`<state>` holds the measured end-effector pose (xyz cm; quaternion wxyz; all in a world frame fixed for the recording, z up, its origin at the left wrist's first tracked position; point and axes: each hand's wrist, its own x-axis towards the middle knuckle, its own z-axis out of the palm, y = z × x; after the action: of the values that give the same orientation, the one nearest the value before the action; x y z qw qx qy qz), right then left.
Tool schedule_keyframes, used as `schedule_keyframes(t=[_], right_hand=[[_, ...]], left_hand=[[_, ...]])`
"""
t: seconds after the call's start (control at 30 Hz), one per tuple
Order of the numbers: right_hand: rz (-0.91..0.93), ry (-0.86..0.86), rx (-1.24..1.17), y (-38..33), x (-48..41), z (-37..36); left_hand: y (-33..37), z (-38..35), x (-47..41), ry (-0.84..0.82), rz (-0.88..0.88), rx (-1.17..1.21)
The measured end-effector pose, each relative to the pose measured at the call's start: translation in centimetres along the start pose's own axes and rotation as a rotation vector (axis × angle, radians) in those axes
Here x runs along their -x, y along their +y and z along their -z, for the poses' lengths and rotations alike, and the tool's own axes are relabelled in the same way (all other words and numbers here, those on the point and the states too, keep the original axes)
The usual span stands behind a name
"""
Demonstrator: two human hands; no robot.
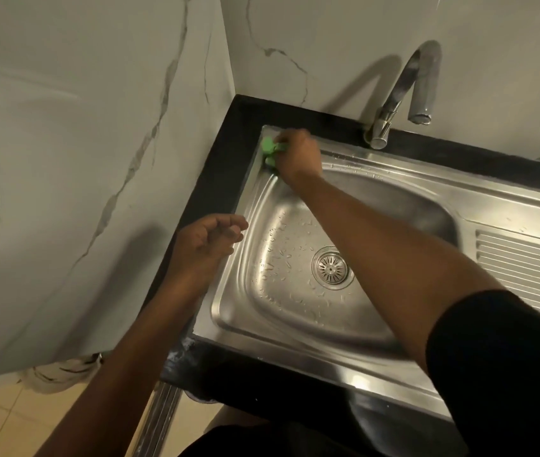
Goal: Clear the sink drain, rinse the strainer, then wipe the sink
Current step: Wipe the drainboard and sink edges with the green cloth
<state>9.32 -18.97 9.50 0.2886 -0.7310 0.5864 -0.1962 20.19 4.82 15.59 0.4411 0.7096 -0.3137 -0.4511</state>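
Observation:
A stainless steel sink fills the middle, wet with droplets. Its round strainer sits in the drain at the basin's centre. My right hand reaches across the basin to the far left corner of the sink rim and is shut on a green scrub pad, pressing it against the rim. My left hand rests on the sink's left edge with fingers loosely curled and nothing in it.
A chrome faucet stands behind the basin, no water running. A ridged drainboard lies to the right. Black countertop borders the sink. Marble walls rise close on the left and behind.

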Motion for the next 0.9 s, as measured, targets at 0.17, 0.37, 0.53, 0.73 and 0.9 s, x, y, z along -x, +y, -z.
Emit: schedule_keyframes(t=[0.17,0.37,0.53,0.73,0.9], right_hand=[[0.227,0.156,0.161,-0.3,0.0,-0.3],[0.357,-0.163,0.494,3.3,0.8,-1.9],[0.408,-0.169,0.536,7.9,1.7,1.3],[0.266,-0.158,0.569,14.5,5.1,7.2],[0.071,-0.057,0.586,19.8,8.5,12.4]], left_hand=[[-0.2,-0.7,0.1,-0.027,0.043,0.016],[-0.4,-1.6,0.0,-0.055,0.029,-0.005],[0.0,-2.3,-0.2,-0.095,0.015,0.013],[0.3,-3.1,-1.2,-0.128,-0.024,0.037],[0.6,-4.0,-1.5,-0.162,-0.033,0.019]])
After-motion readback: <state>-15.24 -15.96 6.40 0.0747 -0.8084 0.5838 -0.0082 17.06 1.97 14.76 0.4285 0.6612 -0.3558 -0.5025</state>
